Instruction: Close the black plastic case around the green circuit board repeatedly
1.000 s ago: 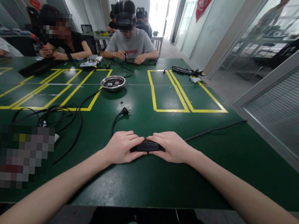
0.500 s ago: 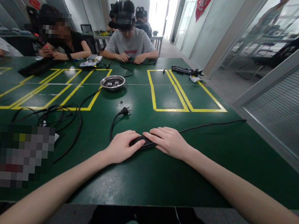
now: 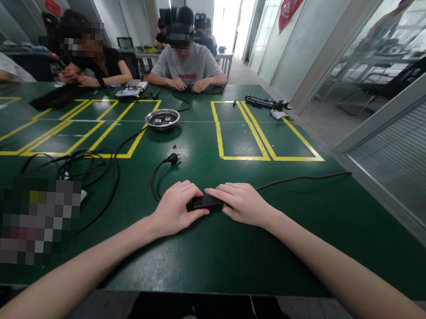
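The counter (image 3: 190, 269) ends just in front of me, its green surface reaching past my forearms. Left of them lies a blurred thing (image 3: 29, 222). My left hand (image 3: 178, 208) and right hand (image 3: 244, 204) hold a black box (image 3: 209, 203) by its 2 ends, fingers narrow around it. Beyond, a cord (image 3: 302, 178) runs to the right edge, a plug (image 3: 173, 158) lies ahead of my left hand, and cables (image 3: 77, 164) tangle leftward. Room stretches on between plug and tape (image 3: 244, 158). Farther stand a bowl (image 3: 162, 119) and 2 seated people (image 3: 188, 63).
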Tool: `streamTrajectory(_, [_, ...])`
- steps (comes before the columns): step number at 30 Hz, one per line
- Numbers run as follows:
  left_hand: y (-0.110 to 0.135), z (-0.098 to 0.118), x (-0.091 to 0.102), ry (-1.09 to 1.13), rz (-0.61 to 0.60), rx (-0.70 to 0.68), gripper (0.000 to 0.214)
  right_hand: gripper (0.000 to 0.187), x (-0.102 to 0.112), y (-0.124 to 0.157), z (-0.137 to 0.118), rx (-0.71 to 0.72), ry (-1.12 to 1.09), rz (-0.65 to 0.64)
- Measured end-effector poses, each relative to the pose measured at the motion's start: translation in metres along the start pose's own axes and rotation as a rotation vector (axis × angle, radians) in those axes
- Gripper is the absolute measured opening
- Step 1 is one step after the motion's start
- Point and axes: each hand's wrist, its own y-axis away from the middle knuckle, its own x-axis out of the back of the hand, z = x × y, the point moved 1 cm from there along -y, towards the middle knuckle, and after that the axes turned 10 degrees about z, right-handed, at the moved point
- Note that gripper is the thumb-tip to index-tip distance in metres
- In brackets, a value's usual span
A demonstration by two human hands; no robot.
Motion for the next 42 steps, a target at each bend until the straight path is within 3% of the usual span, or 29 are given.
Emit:
streamTrajectory(3, [0.001, -0.004, -0.001, -0.090, -0.017, -0.104, 0.028, 0.051, 0.001, -0.001, -0.005, -0.030, -0.128, 0.027])
streamTrajectory(8, [0.001, -0.007, -0.002, -0.155, 0.005, -0.200, 0.030, 0.027, 0.001, -0.001, -0.005, -0.019, -0.142, 0.077])
streamTrajectory(16, [-0.002, -0.007, 0.001, -0.227, -0.012, -0.213, 0.035, 0.037, 0.001, -0.001, -0.004, 0.009, -0.031, 0.143])
streamTrajectory(20, [0.000, -0.005, 0.000, -0.170, -0.058, -0.206, 0.037, 0.042, 0.002, -0.002, -0.007, 0.063, -0.049, 0.095])
streamTrajectory(25, [0.002, -0.008, -0.003, -0.031, -0.058, -0.059, 0.034, 0.045, 0.002, -0.003, -0.009, 0.145, 0.059, -0.010])
streamTrajectory(30, [0.003, -0.012, -0.008, -0.017, -0.059, -0.012, 0.032, 0.046, -0.002, -0.007, -0.013, 0.118, 0.221, -0.115])
streamTrajectory(33, [0.001, -0.014, -0.006, -0.053, 0.017, -0.078, 0.037, 0.051, -0.003, -0.008, -0.008, 0.029, 0.257, -0.150])
streamTrajectory(36, [-0.001, -0.015, -0.002, -0.133, 0.136, -0.152, 0.051, 0.055, 0.002, -0.004, 0.012, -0.184, 0.272, -0.103])
streamTrajectory(39, [-0.002, -0.015, 0.002, -0.180, 0.186, -0.191, 0.050, 0.057, 0.014, 0.005, 0.046, -0.510, 0.319, 0.050])
streamTrajectory(42, [-0.001, -0.015, 0.000, -0.161, 0.155, -0.216, 0.043, 0.059, 0.030, 0.019, 0.079, -0.776, 0.377, 0.279])
